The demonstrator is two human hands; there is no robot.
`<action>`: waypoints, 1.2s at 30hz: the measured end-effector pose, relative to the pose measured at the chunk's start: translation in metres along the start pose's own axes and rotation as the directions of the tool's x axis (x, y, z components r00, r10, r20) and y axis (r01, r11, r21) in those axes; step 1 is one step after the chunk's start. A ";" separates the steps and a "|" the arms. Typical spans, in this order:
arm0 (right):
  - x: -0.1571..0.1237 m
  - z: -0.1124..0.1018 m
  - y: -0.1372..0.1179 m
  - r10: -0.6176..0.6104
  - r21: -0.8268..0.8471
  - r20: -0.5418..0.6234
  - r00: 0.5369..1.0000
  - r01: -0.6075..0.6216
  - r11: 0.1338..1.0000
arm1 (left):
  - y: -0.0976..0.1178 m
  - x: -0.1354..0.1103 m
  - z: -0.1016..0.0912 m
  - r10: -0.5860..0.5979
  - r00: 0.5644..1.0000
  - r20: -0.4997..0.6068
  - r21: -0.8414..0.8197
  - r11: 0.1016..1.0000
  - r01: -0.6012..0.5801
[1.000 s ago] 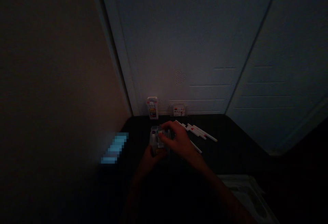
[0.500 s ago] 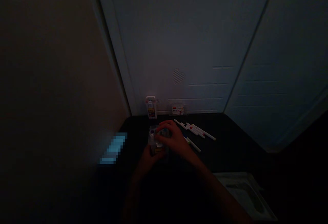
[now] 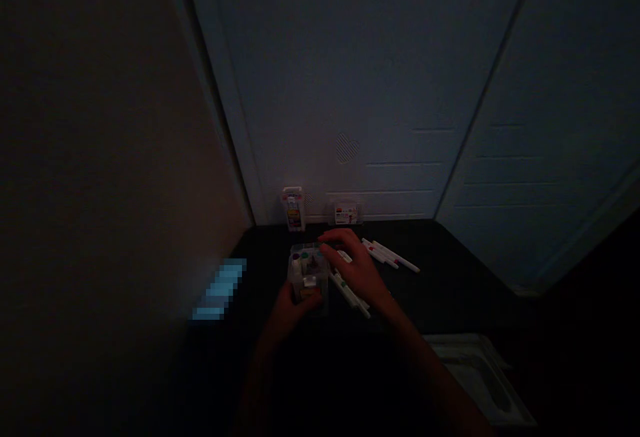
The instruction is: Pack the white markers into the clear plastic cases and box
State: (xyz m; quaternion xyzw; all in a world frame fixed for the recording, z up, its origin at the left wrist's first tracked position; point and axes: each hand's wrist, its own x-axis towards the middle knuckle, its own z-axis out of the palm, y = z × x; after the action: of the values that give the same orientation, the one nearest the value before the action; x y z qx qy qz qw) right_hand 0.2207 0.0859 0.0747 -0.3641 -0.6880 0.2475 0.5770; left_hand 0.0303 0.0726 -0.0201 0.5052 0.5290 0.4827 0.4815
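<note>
At lower right, nearest the viewer, a pale tray-like object (image 3: 520, 416) with a raised rim sits below the black tabletop (image 3: 445, 290); dim light hides its details. The left hand (image 3: 291, 309) has its grip closed on the transparent marker case (image 3: 310, 282), thumb across the front; the case is at the near part of the tabletop, open top visible; whether its base bears on the surface cannot be told. A purple-capped marker (image 3: 295, 261) and a green-capped marker (image 3: 305, 259) are inside, toward the left.

The right hand (image 3: 356, 267) is at the right rim of the case, fingers and thumb curved; whether this grip holds anything cannot be told. Change from half a second ago: the right hand has shifted off the middle of the opening; the green cap is exposed; loose white markers (image 3: 351, 296) now lie just right of the case, closer than before. Assessment: access to the opening is freer; the case appears only partly filled.

Farther right lie more white markers (image 3: 397, 256); at the back, an upright marker pack (image 3: 294, 212) and a low labelled box (image 3: 347, 213) stand by the embossed wall panel (image 3: 347, 148).
</note>
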 end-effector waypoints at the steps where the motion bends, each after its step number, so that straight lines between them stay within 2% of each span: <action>1: 0.000 -0.011 0.006 0.002 -0.036 -0.040 0.999 -0.003 0.999 | 0.002 -0.001 0.001 -0.003 1.000 0.007 -0.005 1.000 0.003; 3: -0.003 -0.039 0.025 0.021 -0.160 -0.126 0.992 -0.041 0.986 | 0.007 -0.004 0.002 -0.005 1.000 0.020 -0.016 1.000 0.006; 5: -0.012 -0.073 0.051 0.036 -0.383 -0.171 0.985 -0.100 0.918 | 0.010 -0.005 0.002 -0.013 0.999 0.031 -0.026 1.000 0.014; 7: -0.026 -0.105 0.077 0.108 -0.624 -0.208 0.972 -0.216 0.751 | 0.010 -0.006 0.002 -0.021 0.999 0.037 -0.025 0.999 0.022; 9: -0.044 -0.131 0.098 0.227 -0.765 -0.247 0.942 -0.333 0.552 | 0.009 -0.005 0.001 -0.019 0.999 0.034 -0.016 1.000 0.020; 12: -0.070 -0.150 0.116 0.349 -0.854 -0.267 0.898 -0.388 0.346 | 0.007 -0.005 0.000 -0.015 1.000 0.028 -0.010 1.000 0.015; 14: -0.081 -0.152 0.120 0.381 -0.880 -0.278 0.882 -0.393 0.267 | 0.007 -0.005 0.000 -0.010 0.999 0.035 -0.015 1.000 0.010; 16: -0.087 -0.150 0.121 0.381 -0.887 -0.300 0.875 -0.402 0.225 | 0.006 -0.004 0.000 -0.001 0.999 0.039 -0.019 1.000 0.002; 19: -0.088 -0.148 0.122 0.341 -0.880 -0.330 0.880 -0.418 0.225 | 0.004 -0.003 0.001 -0.006 1.000 0.030 -0.020 1.000 0.007; 27: -0.088 -0.156 0.131 0.340 -0.812 -0.343 0.875 -0.459 0.361 | -0.004 0.002 -0.001 -0.017 1.000 0.027 -0.042 0.999 0.018; 29: -0.089 -0.159 0.134 0.311 -0.764 -0.374 0.874 -0.480 0.430 | -0.002 0.002 0.000 -0.022 1.000 0.023 -0.062 0.998 0.023; 33: -0.092 -0.166 0.137 0.214 -0.613 -0.443 0.871 -0.468 0.636 | 0.002 0.000 0.002 -0.015 1.000 0.026 -0.051 0.999 0.016; 36: -0.094 -0.168 0.132 0.252 -0.432 -0.486 0.837 -0.481 0.763 | 0.001 0.001 0.001 0.001 1.000 0.028 -0.048 0.999 0.001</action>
State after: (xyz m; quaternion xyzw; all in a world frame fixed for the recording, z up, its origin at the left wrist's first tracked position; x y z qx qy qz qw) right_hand 0.4191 0.0796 -0.0476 -0.6833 -0.5092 0.0751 0.5179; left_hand 0.0314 0.0732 -0.0196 0.5003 0.5106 0.4881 0.5008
